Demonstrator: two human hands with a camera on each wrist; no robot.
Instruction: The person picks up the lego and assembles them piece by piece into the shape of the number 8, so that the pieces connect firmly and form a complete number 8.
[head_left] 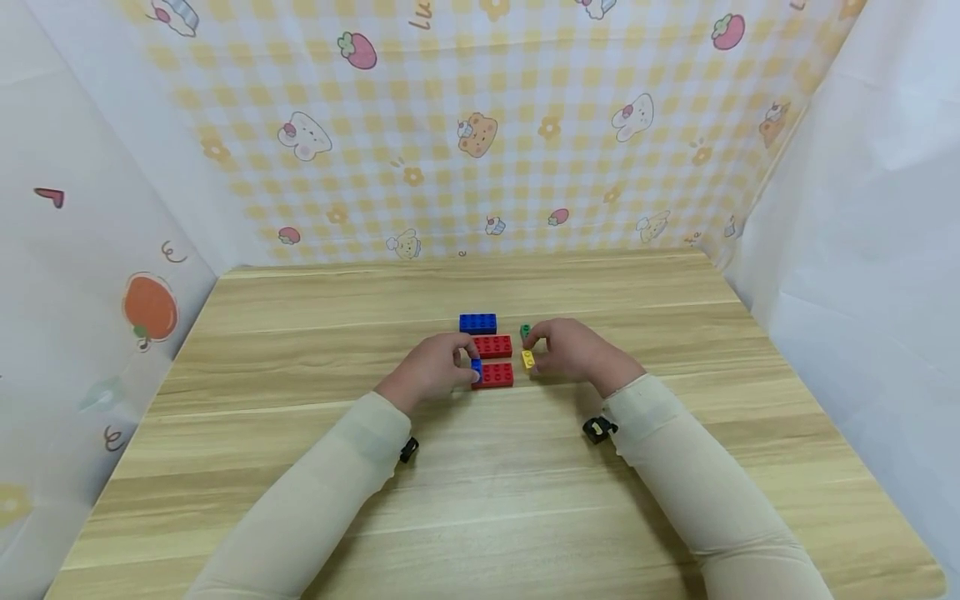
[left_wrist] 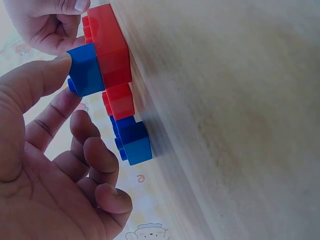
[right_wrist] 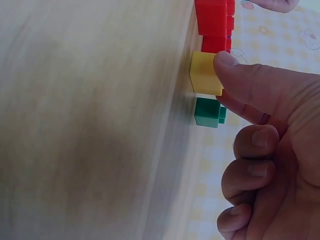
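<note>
Wooden table (head_left: pixel 480 500), checked cartoon backdrop (head_left: pixel 480 125)

Three large bricks (head_left: pixel 492 346) lie in a row front to back at the middle of the table (head_left: pixel 300 500). A small brick (head_left: pixel 476 367) touches the nearest one's left side; two small bricks (head_left: pixel 528 359) sit right of the row, one behind the other.

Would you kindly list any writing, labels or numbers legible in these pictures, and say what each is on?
"Lu": cut-off yellow letters at the top edge of the checked backdrop.
Red curly marks on the left wall sheet: not readable as letters.
Bricks, the table and the sleeves: no writing visible.
</note>
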